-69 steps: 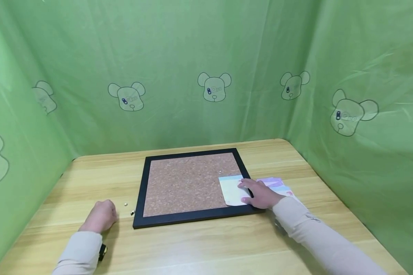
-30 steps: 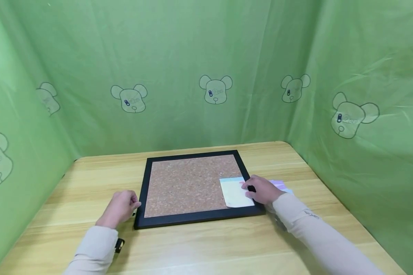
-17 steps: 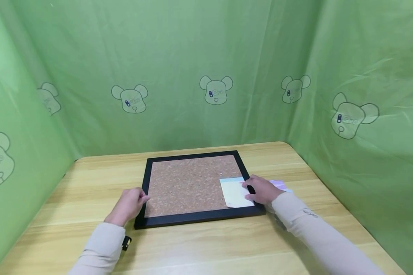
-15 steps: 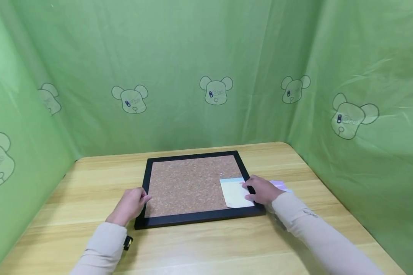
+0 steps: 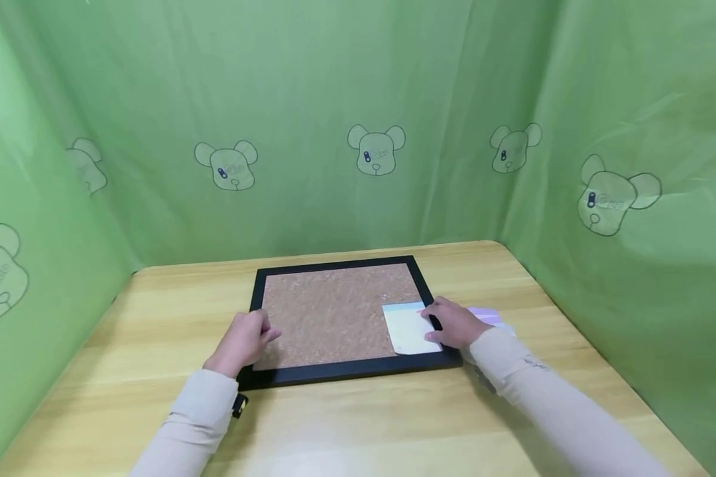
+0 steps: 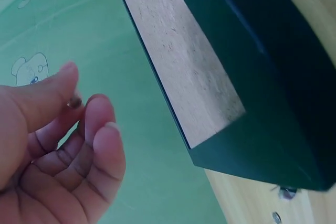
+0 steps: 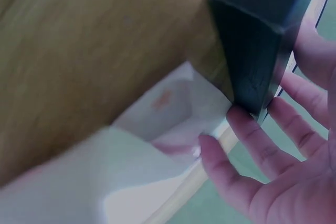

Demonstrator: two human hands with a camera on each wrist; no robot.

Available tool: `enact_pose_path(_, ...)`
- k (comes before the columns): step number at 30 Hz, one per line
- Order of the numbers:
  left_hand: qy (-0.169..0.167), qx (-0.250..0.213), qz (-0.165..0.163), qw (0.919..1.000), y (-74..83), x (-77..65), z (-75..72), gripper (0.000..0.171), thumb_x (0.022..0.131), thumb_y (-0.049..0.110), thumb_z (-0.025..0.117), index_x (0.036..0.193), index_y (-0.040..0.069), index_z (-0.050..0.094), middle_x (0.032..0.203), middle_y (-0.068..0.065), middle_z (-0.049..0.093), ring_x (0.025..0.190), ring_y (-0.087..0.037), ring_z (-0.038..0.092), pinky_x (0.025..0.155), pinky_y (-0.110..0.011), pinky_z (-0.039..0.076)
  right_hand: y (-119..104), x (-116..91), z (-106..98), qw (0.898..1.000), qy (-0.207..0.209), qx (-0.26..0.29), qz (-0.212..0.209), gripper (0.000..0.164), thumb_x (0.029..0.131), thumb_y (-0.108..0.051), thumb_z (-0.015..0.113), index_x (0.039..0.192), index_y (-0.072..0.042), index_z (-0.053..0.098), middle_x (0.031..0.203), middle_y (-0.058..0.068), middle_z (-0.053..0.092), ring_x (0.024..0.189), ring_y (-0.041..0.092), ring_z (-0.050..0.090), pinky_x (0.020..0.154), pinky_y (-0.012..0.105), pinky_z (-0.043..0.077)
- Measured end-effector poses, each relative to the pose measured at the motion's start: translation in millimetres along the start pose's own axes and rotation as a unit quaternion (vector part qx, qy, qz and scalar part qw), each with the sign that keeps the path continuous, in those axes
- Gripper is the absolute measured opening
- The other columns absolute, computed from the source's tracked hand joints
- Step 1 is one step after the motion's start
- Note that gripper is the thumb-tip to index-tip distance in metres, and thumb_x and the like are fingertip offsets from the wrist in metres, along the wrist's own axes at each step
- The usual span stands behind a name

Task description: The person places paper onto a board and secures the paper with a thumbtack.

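A black-framed cork board (image 5: 328, 318) lies on the wooden table. On its lower right part rests a pale sheet of paper (image 5: 402, 330) with a light blue top strip. My right hand (image 5: 456, 323) lies across the right frame edge, thumb and index finger on the sheet, other fingers (image 7: 257, 140) fairly straight along the frame's outer side. Over the board's left side is my left hand (image 5: 244, 341), which pinches a small metallic thumbtack (image 6: 75, 102) between thumb and fingers; only part of the tack shows.
Small metal tacks (image 6: 287, 192) lie on the table by the board's corner. Right of the frame, partly behind the right hand, are more papers with purple parts (image 5: 484, 315). Green curtains (image 5: 310, 132) with bear-head prints enclose the table.
My left hand has moved right from the table beside the tacks, past the left frame edge, to over the cork. The right hand stays on the sheet and frame.
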State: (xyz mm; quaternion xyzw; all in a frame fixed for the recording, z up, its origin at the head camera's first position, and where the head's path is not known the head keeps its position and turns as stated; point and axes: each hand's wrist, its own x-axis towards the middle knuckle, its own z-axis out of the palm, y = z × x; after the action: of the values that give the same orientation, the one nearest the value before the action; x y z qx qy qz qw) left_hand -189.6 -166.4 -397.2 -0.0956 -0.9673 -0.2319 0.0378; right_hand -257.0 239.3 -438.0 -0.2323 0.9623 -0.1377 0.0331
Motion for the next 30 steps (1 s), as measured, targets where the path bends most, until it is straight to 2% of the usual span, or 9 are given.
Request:
enact_pose_path(3, -0.003, 0.002, 0.000, 1.0000, 4.1, 3.1, -1.1, 0.024, 0.087, 0.009, 0.072, 0.073, 0.006, 0.054, 0.063, -0.002, 0.051, 0.057, -0.016, 0.049, 0.051, -0.028, 0.043, -2.3, 2.3, -0.6, 1.000, -0.005, -0.005, 0.017, 0.044, 0.083, -0.021, 0.079, 0.119, 0.000, 0.065, 0.116, 0.018, 0.056, 0.108, 0.035, 0.057, 0.096, 0.050, 0.046)
enact_pose_path(12, -0.012, 0.008, 0.021, 0.9997, 14.6, 8.4, 5.2, 0.028, 0.082, 0.005, 0.076, 0.065, 0.010, 0.055, 0.062, 0.002, 0.051, 0.057, -0.014, 0.048, 0.051, -0.027, 0.042, -2.1, 2.8, -2.1, 1.000, -0.003, -0.001, 0.017, 0.043, 0.081, -0.020, 0.080, 0.116, 0.000, 0.065, 0.120, 0.022, 0.056, 0.112, 0.038, 0.055, 0.099, 0.051, 0.044)
enact_pose_path(19, -0.033, -0.024, 0.004, 0.9992, 32.2, 19.8, 6.5, 0.026, 0.085, 0.003, 0.072, 0.068, 0.009, 0.054, 0.064, -0.001, 0.052, 0.060, -0.016, 0.050, 0.052, -0.027, 0.042, -1.8, 5.8, -7.6, 1.000, -0.007, 0.005, 0.028, 0.042, 0.080, -0.019, 0.081, 0.115, 0.001, 0.067, 0.122, 0.021, 0.058, 0.116, 0.038, 0.053, 0.101, 0.051, 0.042)
enact_pose_path(23, -0.054, -0.034, 0.006, 0.9979, 41.7, 26.9, 11.7, 0.026, 0.086, 0.005, 0.072, 0.071, 0.009, 0.052, 0.065, -0.001, 0.050, 0.061, -0.015, 0.048, 0.052, -0.026, 0.040, -1.8, 5.0, -7.6, 0.999, -0.018, 0.004, 0.032, 0.042, 0.081, -0.019, 0.080, 0.115, 0.000, 0.067, 0.123, 0.022, 0.057, 0.118, 0.039, 0.052, 0.102, 0.051, 0.041)
enact_pose_path(30, -0.069, -0.050, 0.012, 0.9963, 55.9, 37.8, 22.1, 0.030, 0.084, 0.011, 0.076, 0.068, 0.009, 0.051, 0.063, -0.001, 0.048, 0.057, -0.014, 0.045, 0.049, -0.026, 0.037, 0.4, 5.5, -4.6, 0.999, -0.013, -0.002, 0.031, 0.042, 0.080, -0.020, 0.081, 0.116, -0.002, 0.067, 0.121, 0.019, 0.057, 0.116, 0.036, 0.053, 0.101, 0.049, 0.043)
